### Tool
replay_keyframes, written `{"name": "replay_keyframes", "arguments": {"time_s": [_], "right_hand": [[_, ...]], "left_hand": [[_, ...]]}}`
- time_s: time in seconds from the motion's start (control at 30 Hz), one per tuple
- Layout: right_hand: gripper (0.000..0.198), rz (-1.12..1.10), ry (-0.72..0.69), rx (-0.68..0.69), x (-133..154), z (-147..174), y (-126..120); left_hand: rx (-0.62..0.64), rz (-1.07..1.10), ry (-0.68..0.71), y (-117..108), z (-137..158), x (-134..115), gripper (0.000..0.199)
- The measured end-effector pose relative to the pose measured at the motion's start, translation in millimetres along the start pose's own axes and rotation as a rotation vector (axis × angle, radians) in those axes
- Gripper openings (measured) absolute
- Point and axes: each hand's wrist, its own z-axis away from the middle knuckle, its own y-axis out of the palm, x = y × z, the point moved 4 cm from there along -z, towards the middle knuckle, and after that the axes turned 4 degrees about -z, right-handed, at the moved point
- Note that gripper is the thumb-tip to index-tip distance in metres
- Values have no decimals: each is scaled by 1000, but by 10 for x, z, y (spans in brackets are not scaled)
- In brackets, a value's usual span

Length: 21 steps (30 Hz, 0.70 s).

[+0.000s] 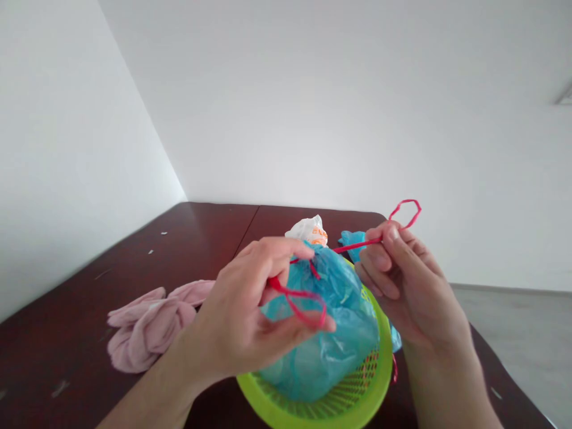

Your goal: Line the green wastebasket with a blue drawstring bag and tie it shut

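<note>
A blue plastic bag (pixel 330 345), gathered at its top, sits inside a green mesh basket (pixel 384 363). A red drawstring (pixel 357 245) runs from the bag's gathered neck. My right hand (pixel 406 280) pinches one end of it, and a small loop sticks up past the fingertips. My left hand (pixel 254 304) is curled around the other end, with a red loop hanging in front of its thumb. Between the hands the right-hand strand looks taut. My left hand partly covers the bag and the basket's left side.
On the dark red-brown table (pixel 201 232), a crumpled pink cloth (pixel 152 328) lies left of the basket. Behind it are a white plastic bag (pixel 308 229) with orange print and another piece of blue plastic (pixel 353 239). White walls (pixel 286 119) border the table.
</note>
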Motion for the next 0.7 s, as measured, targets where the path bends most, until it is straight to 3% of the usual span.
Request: {"name": "replay_keyframes", "arguments": {"time_s": [0.07, 0.2, 0.23, 0.33, 0.37, 0.47, 0.57, 0.7], "right_hand": [[21, 82, -23, 112, 53, 66, 50], [13, 438, -112, 319, 122, 221, 126], [25, 573, -128, 362, 120, 259, 139], [85, 964, -160, 504, 47, 353, 179], [96, 1058, -183, 536, 12, 370, 194], [97, 1214, -271, 557, -93, 362, 235], [92, 1201, -348, 557, -158, 317, 263], [95, 1100, -361, 530, -146, 279, 224]], "left_hand": [[74, -188, -57, 32, -51, 104, 61], [225, -358, -44, 88, -110, 248, 26], [240, -348, -53, 84, -112, 274, 24], [262, -193, -148, 56, -109, 329, 25], [279, -92, -194, 56, -109, 337, 25], [346, 251, -312, 85, -111, 322, 21], [414, 497, -370, 102, -90, 281, 22], [444, 540, -342, 51, -12, 254, 38]]}}
